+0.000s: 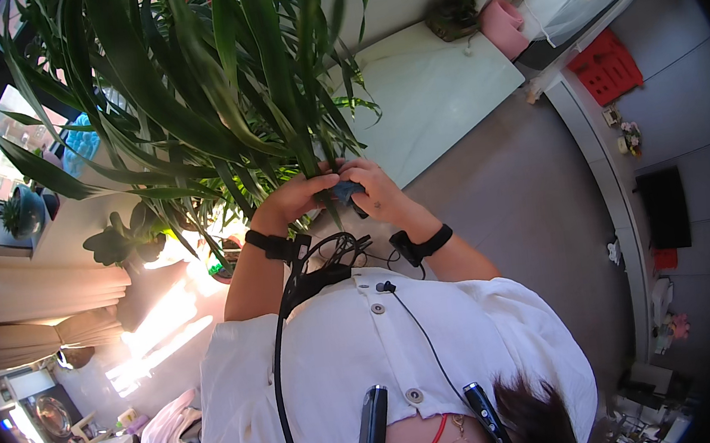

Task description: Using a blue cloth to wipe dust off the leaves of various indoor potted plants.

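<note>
A large potted plant with long strap-shaped green leaves (153, 93) fills the upper left and hangs over both hands. My left hand (297, 196) pinches one of its leaves between thumb and fingers. Close beside it, almost touching, my right hand (374, 190) is closed around a crumpled blue cloth (345, 191), which lies against the leaf. A small dark object shows under the right fingers; what it is cannot be told. Black straps with small devices circle both wrists, and black cables hang between the forearms.
A white marble-look slab (439, 92) extends ahead on the right, with a pink pot (503, 27) at its far end. A broad-leaved plant (129, 235) stands at the left by beige curtains (38, 294). Clothes (167, 442) are heaped at lower left.
</note>
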`<action>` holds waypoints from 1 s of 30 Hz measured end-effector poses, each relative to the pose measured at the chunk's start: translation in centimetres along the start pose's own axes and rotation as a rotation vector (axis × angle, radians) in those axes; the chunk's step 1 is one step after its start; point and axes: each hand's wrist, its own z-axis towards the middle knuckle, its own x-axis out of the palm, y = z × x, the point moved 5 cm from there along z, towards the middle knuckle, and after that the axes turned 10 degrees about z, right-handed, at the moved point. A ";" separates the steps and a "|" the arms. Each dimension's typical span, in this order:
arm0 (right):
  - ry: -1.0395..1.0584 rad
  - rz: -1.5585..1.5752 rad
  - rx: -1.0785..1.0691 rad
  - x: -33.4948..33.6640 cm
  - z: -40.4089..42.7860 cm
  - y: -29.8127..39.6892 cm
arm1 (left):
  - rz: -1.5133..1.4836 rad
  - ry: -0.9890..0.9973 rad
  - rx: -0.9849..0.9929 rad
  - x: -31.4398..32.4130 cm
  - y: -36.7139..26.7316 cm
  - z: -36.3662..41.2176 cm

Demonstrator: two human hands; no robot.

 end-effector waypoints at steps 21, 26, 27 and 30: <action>0.097 0.005 -0.225 2.9 5.2 5.3 | 0.939 -0.150 0.282 1.3 -0.5 -0.5; 0.079 0.000 -0.125 2.0 3.4 3.8 | 0.497 -0.051 -0.077 0.8 0.7 -1.4; 0.081 0.001 -0.126 2.0 3.2 4.0 | 0.496 -0.053 -0.076 0.3 1.3 -1.2; 0.111 0.001 -0.105 2.1 2.6 3.9 | 0.330 0.001 -0.076 0.0 2.3 -1.0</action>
